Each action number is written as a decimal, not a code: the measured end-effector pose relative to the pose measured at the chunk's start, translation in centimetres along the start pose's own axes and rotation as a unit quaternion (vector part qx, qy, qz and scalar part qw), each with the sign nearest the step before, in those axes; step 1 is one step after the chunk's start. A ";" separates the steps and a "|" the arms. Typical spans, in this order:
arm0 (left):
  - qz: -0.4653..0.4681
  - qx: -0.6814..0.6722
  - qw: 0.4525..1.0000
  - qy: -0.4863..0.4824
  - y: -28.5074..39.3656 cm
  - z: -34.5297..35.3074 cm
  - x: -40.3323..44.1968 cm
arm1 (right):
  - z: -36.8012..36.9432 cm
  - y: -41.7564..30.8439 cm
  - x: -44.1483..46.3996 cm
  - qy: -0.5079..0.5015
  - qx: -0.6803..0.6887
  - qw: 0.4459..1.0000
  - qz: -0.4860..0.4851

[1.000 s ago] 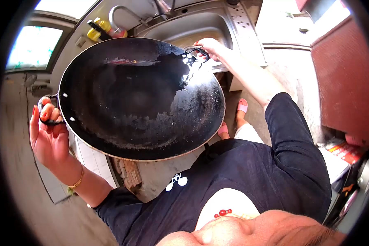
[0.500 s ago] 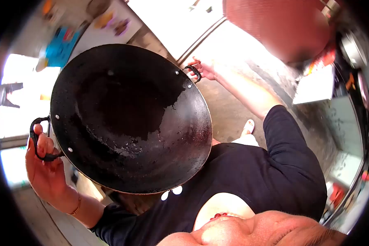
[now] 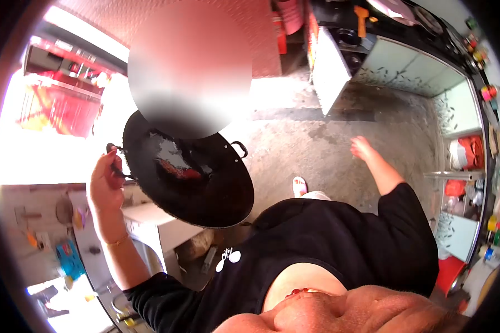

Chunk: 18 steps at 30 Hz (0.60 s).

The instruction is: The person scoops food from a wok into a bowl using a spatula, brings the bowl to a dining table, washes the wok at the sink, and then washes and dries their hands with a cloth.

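Observation:
A large black wok [image 3: 205,188] hangs tilted at the left of my body, its inside wet and shiny. My left hand [image 3: 106,180] is closed around the wok's near loop handle [image 3: 115,164]. The far loop handle [image 3: 240,149] is free, with nothing on it. My right hand [image 3: 361,147] is off the wok, out to the right above the floor, its fingers loosely apart and nothing in them. A blurred round patch hides the wok's upper part.
Cabinets with an open door [image 3: 332,69] stand at the upper right, under a dark counter with an orange spatula [image 3: 361,21]. A white cabinet [image 3: 158,222] and a blue packet [image 3: 68,261] are at the left. Grey concrete floor [image 3: 294,133] lies ahead.
My right hand has let go of the far handle and moved right. The wok, still in my left hand, appears smaller and lower. The view has turned toward the cabinets.

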<state>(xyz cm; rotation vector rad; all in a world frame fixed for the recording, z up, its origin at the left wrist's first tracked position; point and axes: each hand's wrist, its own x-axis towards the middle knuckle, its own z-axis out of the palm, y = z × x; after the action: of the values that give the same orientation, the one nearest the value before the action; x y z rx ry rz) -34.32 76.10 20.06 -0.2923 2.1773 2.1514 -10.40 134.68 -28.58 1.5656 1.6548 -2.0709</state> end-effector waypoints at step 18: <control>-0.065 0.139 0.942 -0.299 -15.4 40.8 26.2 | -26.9 16.9 -19.4 0.429 0.337 0.819 0.176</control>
<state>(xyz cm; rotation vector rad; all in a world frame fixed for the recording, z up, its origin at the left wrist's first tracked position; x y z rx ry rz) -60.65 114.34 -0.62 0.2079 1.9819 1.5551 26.37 138.09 -23.79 3.0704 0.5197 -1.9280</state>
